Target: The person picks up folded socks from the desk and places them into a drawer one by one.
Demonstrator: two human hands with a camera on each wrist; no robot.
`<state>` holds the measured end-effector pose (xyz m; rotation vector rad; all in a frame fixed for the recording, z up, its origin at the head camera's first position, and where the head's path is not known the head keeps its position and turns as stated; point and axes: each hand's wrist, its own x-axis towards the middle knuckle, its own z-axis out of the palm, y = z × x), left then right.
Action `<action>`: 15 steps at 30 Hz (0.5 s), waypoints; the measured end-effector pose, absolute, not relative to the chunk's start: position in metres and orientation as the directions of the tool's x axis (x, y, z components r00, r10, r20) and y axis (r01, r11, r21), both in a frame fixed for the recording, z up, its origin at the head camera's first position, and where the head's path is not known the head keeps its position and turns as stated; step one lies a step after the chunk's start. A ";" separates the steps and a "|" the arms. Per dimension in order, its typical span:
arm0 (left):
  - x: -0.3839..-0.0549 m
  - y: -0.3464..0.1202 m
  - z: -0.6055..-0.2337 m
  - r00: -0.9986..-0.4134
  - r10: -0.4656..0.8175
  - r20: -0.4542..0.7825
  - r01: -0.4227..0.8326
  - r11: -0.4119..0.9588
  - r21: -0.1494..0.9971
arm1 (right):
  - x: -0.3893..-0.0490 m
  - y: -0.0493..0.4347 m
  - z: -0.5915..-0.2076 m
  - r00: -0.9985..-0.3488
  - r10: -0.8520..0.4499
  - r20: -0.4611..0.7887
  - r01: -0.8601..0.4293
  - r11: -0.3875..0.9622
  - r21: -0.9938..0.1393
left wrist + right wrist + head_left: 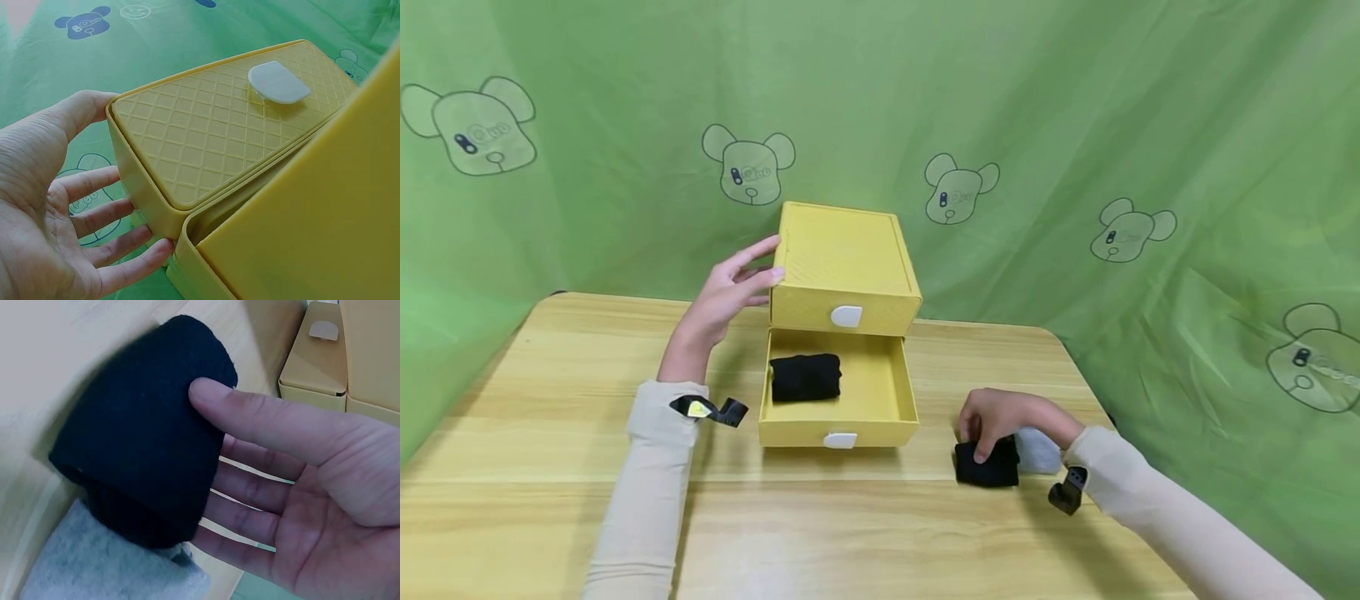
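A yellow two-drawer box (842, 250) stands on the table, its lower drawer (872, 392) pulled out and its upper one closed. Against the box's left side rests my left hand (730, 287), fingers extended; in the left wrist view its thumb touches the corner edge. One folded black cloth (806, 377) lies in the left part of the lower drawer. To the right of the box, my right hand (1000, 414) pinches another folded black cloth (144, 431) between thumb and fingers, close over the table. A grey folded cloth (1037, 451) sits beside it, partly behind the hand.
The wooden table (820, 533) extends around the box. Behind it and along the right hangs a green curtain (865, 100) with bear-head prints. Both drawers have white tabs, such as the upper tab (846, 316). Small black devices are strapped to both wrists.
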<state>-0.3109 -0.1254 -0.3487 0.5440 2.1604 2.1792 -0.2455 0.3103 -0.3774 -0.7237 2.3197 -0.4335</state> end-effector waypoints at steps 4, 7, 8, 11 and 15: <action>-0.311 -0.125 -0.349 -0.937 0.263 0.230 0.226 -0.043 0.973 | -0.246 0.307 -0.380 -0.629 -0.604 -0.490 -0.400 0.792 -0.462; -0.312 -0.125 -0.348 -0.935 0.266 0.233 0.230 -0.044 0.972 | -0.246 0.306 -0.380 -0.629 -0.602 -0.492 -0.393 0.792 -0.467; -0.312 -0.125 -0.348 -0.935 0.266 0.234 0.231 -0.044 0.972 | -0.246 0.306 -0.380 -0.631 -0.600 -0.492 -0.387 0.793 -0.471; -0.312 -0.125 -0.348 -0.935 0.265 0.235 0.233 -0.041 0.972 | -0.246 0.306 -0.379 -0.635 -0.593 -0.495 -0.361 0.794 -0.489; -0.312 -0.126 -0.349 -0.935 0.263 0.236 0.234 -0.040 0.971 | -0.246 0.307 -0.378 -0.631 -0.580 -0.515 -0.342 0.804 -0.487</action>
